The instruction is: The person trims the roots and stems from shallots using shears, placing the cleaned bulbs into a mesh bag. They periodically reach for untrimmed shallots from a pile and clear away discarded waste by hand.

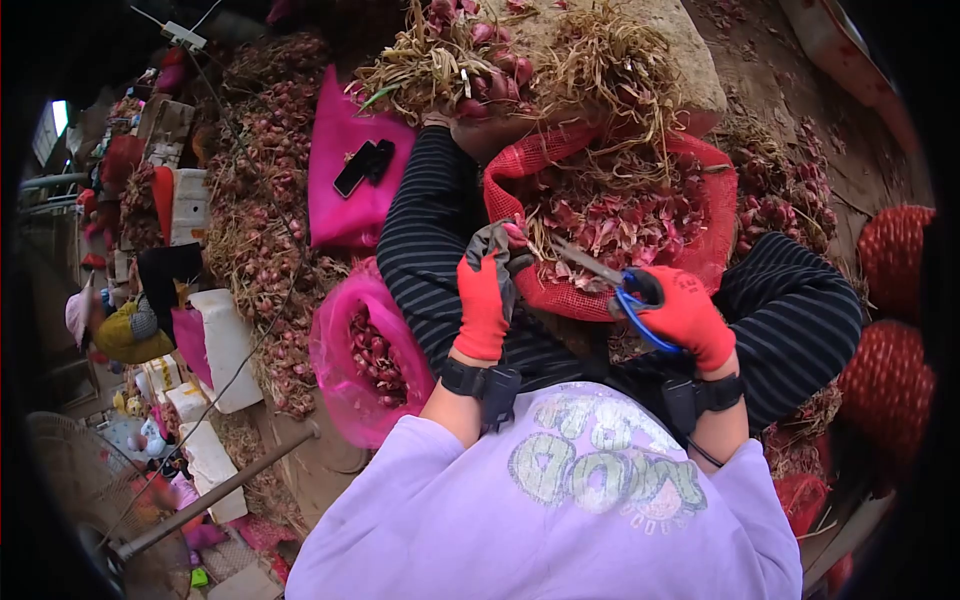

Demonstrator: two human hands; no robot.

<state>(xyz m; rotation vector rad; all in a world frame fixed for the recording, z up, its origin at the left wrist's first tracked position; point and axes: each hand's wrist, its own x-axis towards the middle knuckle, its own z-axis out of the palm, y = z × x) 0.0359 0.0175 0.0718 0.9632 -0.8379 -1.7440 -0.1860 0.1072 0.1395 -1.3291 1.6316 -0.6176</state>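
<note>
In the head view, my left hand (484, 290), in a red and grey work glove, is closed around a shallot (516, 233) at the left rim of a red mesh bag (712, 225). My gloved right hand (690, 315) grips blue-handled scissors (592, 264). Their blades point left toward the shallot and look parted slightly, over the bag's near side. Loose skins and trimmings (620, 225) fill the bag between my legs. Beside my left leg, an open pink plastic bag (335, 345) holds loose shallots (377, 365).
Bunched shallots with dry stalks (610, 55) lie on a stone block (700, 75) ahead. A phone (354, 172) rests on pink sheeting (335, 205). Shallot heaps (270, 200) spread leftward, where another person (135, 330) sits. Full red mesh sacks (885, 390) stand right.
</note>
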